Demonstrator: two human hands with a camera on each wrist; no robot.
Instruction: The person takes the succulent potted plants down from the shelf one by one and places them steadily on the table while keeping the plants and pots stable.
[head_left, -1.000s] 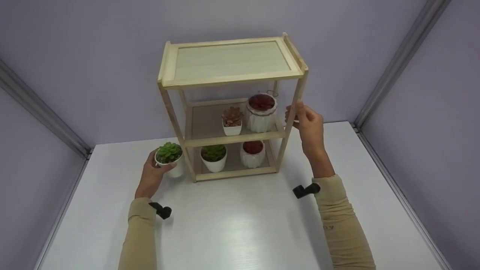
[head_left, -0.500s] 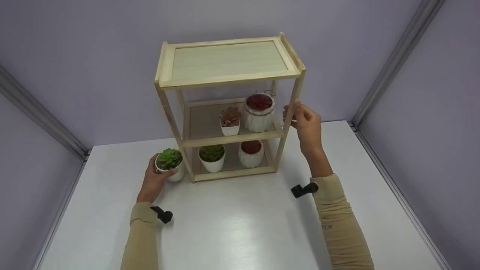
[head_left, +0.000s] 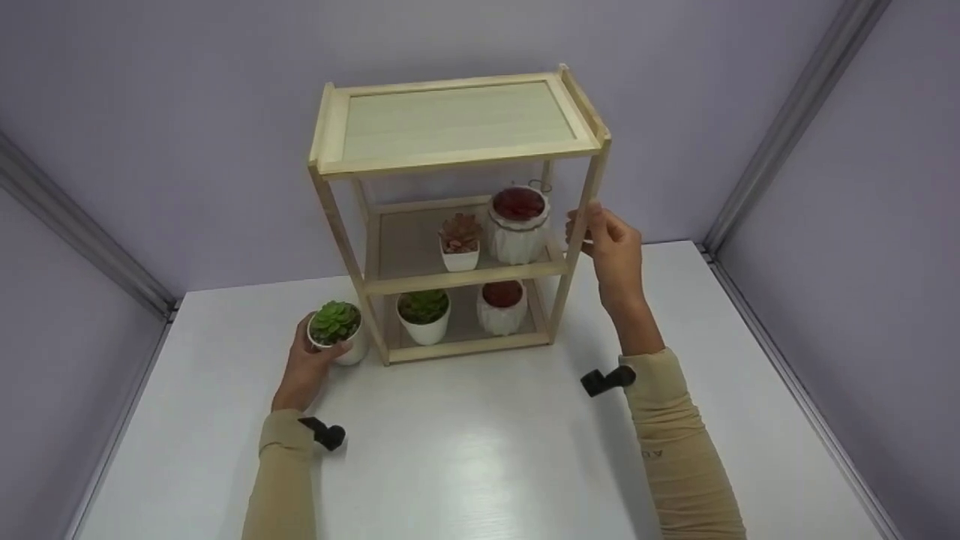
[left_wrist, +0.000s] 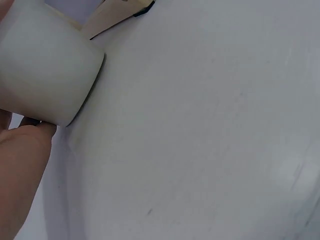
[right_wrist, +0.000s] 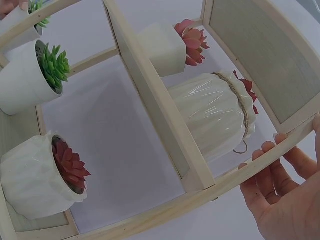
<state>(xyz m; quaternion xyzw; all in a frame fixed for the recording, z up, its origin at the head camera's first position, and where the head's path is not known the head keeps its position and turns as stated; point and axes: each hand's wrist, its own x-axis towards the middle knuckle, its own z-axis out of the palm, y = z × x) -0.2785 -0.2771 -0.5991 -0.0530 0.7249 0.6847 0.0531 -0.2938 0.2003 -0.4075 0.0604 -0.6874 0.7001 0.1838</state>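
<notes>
My left hand (head_left: 301,369) grips a white pot with a green succulent (head_left: 334,322) just left of the wooden shelf's front leg. Its thumb lies across the pot's near side. In the left wrist view, the white pot (left_wrist: 45,65) has its base right at the white tabletop, a dark line along the bottom edge. My right hand (head_left: 619,251) holds the right front post of the shelf (head_left: 589,199), thumb on one side and fingers on the other. The right wrist view has the fingertips (right_wrist: 267,146) against that post (right_wrist: 235,177).
On the middle tier stand a small pink succulent (head_left: 460,244) and a large white ribbed pot (head_left: 517,238) tied with twine. The bottom tier bears a green succulent pot (head_left: 424,322) and a red one in a ribbed pot (head_left: 501,311). A wall (head_left: 450,37) rises behind.
My left hand and the green succulent's pot have come slightly down and toward me beside the shelf leg. The right hand keeps its hold on the post. The head view has shifted a little.
</notes>
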